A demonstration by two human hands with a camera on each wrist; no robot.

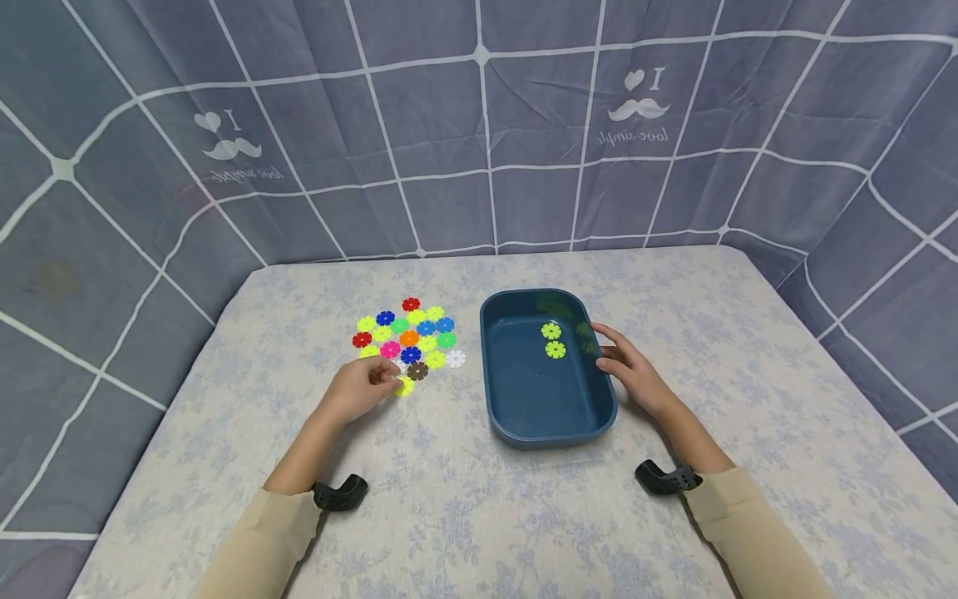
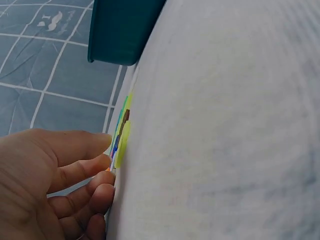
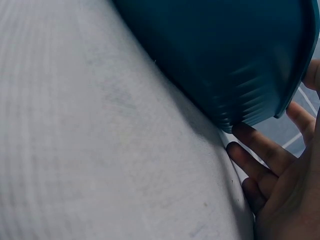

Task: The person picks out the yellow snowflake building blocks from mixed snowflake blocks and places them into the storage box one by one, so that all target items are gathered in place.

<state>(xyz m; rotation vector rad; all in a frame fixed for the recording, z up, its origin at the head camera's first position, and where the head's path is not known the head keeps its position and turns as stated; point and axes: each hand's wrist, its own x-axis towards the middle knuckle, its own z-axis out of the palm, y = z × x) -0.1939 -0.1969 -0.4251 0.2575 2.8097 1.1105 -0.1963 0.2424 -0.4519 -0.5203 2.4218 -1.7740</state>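
Note:
Thumb and fingers bent, my left hand (image 1: pixel 362 389) is at the near edge of a group of flat, notched flower-shaped plastic discs. Its fingertips are right beside a yellow disc (image 1: pixel 405 386), partly covering it in the head view. In the left wrist view this yellow disc (image 2: pixel 123 145) lies just past the thumb tip, and a small gap separates thumb and index finger. A blue rectangular bin (image 1: pixel 550 399) holds two yellow discs (image 1: pixel 553 341). With fingers spread, my right hand (image 1: pixel 634 374) rests against the bin's right side, touching its rim and outer wall.
Several other discs, among them a red disc (image 1: pixel 411 304), an orange disc (image 1: pixel 408 339) and a brown disc (image 1: pixel 417 371), lie flat left of the bin. A pale floral cloth (image 1: pixel 441 516) covers the table. Behind it hangs a grey-blue checked curtain (image 1: pixel 427 125).

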